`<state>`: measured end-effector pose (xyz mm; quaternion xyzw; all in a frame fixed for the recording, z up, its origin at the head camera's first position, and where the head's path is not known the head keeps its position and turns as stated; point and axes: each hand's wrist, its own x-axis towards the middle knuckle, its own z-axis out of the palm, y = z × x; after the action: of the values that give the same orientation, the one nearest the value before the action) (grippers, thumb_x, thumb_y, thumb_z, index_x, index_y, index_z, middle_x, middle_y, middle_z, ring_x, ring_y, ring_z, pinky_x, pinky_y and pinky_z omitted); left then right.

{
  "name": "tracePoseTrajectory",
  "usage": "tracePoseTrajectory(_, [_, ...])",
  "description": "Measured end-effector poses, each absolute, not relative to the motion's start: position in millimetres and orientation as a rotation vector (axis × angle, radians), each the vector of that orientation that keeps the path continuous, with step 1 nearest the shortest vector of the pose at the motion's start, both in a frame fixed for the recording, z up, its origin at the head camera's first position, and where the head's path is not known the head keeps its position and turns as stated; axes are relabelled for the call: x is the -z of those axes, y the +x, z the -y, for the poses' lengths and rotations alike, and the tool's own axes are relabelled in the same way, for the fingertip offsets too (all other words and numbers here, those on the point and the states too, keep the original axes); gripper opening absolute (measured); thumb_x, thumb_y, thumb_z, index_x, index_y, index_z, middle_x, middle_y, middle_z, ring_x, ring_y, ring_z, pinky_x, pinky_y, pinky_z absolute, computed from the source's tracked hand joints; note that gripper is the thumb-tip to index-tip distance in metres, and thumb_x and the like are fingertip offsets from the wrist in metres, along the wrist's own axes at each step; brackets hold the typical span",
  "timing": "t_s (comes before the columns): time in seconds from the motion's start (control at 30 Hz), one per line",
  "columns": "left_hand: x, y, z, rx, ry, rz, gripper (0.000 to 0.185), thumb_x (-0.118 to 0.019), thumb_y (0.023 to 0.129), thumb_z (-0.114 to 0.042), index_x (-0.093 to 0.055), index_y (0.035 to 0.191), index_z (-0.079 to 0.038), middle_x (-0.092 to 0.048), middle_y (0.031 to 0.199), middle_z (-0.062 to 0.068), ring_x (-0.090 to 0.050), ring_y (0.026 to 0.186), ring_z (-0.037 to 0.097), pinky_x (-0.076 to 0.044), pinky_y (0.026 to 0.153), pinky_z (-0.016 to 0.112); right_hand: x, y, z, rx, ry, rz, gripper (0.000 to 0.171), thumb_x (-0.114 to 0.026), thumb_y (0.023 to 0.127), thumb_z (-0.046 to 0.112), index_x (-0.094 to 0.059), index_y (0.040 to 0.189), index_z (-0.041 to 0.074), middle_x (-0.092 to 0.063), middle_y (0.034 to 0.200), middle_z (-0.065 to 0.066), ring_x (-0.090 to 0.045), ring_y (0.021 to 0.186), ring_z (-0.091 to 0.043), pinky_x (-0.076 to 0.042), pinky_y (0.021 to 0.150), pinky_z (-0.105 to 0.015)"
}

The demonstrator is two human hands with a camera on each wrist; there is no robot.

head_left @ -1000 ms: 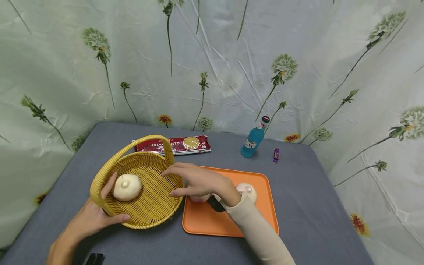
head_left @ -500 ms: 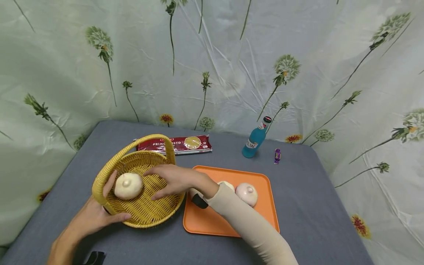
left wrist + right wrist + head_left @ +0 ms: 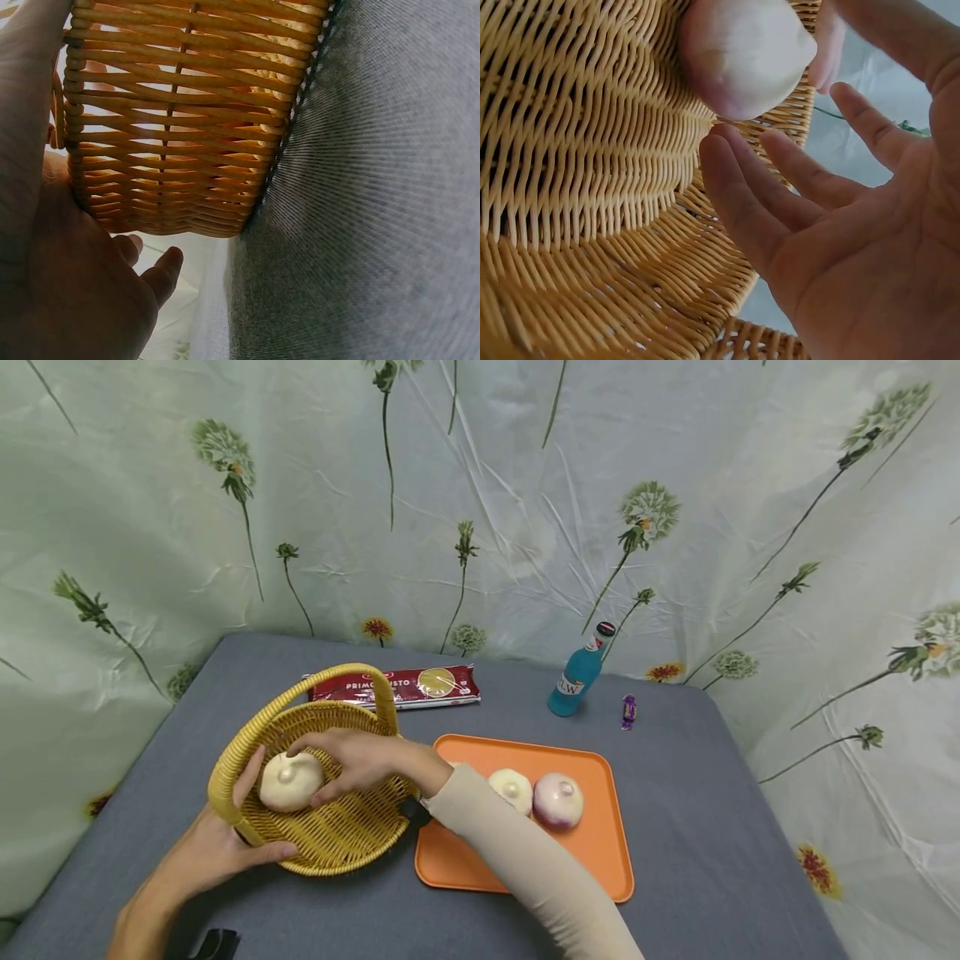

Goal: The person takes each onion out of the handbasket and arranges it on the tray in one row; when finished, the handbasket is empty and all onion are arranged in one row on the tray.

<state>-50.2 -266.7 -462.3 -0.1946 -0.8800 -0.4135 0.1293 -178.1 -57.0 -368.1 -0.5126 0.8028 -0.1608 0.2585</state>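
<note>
A yellow wicker basket (image 3: 341, 843) with an arched handle stands at left on the table. My left hand (image 3: 210, 850) grips its left rim, thumb along the front edge; in the left wrist view the basket's woven side (image 3: 180, 127) shows close to the cloth. Inside lies a pale onion (image 3: 287, 783). My right hand (image 3: 358, 762) reaches into the basket over the onion's right side. Seen from the right wrist, its fingers are spread and fairly straight, fingertips just short of the onion (image 3: 742, 56), holding nothing.
An orange tray (image 3: 457, 870) right of the basket bears a white onion (image 3: 512, 789) and a purplish onion (image 3: 558, 802); the right sleeve covers part of it. Behind are a red pasta packet (image 3: 442, 687), a blue bottle (image 3: 576, 681) and a purple-wrapped candy (image 3: 628, 712).
My right hand has moved left from above the tray and basket's right rim to beside the onion in the basket. The left hand keeps its grip on the rim.
</note>
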Motion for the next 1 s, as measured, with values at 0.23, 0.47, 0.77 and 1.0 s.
tracePoseTrajectory(0.23, [463.8, -48.9, 266.1, 1.221, -0.505, 2.609, 0.137, -0.096, 0.058, -0.013, -0.006, 0.162, -0.008, -0.018, 0.154, 0.040, -0.012, 0.134, -0.016, -0.010, 0.100, -0.001, 373.5, -183.6, 63.4, 0.453, -1.364, -2.145, 0.064, -0.075, 0.091, 0.024, -0.043, 0.146, 0.021, -0.051, 0.143, -0.003, -0.047, 0.130, -0.013, -0.034, 0.101, -0.016])
tracePoseTrajectory(0.47, [462.4, -48.9, 265.8, 1.218, -0.493, 2.623, 0.138, -0.096, 0.060, -0.016, -0.003, 0.162, -0.010, -0.013, 0.158, 0.035, -0.009, 0.136, -0.015, -0.009, 0.101, -0.001, 379.9, -186.5, 68.5, 0.513, -1.362, -2.109, 0.066, -0.076, 0.090, 0.018, -0.042, 0.147, 0.020, -0.052, 0.141, -0.002, -0.049, 0.120, -0.006, -0.036, 0.094, -0.013])
tracePoseTrajectory(0.77, [460.4, -46.7, 266.1, 1.243, -0.442, 2.671, 0.138, -0.094, 0.065, -0.019, 0.004, 0.162, -0.015, -0.004, 0.164, 0.028, -0.004, 0.144, -0.004, -0.006, 0.100, -0.001, 387.7, -185.5, 75.6, 0.534, -1.355, -2.092, 0.059, -0.075, 0.090, 0.013, -0.047, 0.142, 0.017, -0.055, 0.134, -0.004, -0.048, 0.107, -0.005, -0.038, 0.087, -0.013])
tracePoseTrajectory(1.0, [461.6, -46.5, 267.3, 1.238, -0.432, 2.682, 0.138, -0.094, 0.065, -0.020, 0.004, 0.162, -0.015, -0.004, 0.163, 0.029, -0.009, 0.149, 0.027, -0.005, 0.100, 0.000, 390.2, -184.0, 78.7, 0.514, -1.341, -2.116, 0.058, -0.076, 0.090, 0.016, -0.046, 0.140, 0.017, -0.055, 0.131, -0.003, -0.048, 0.105, -0.006, -0.037, 0.085, -0.013])
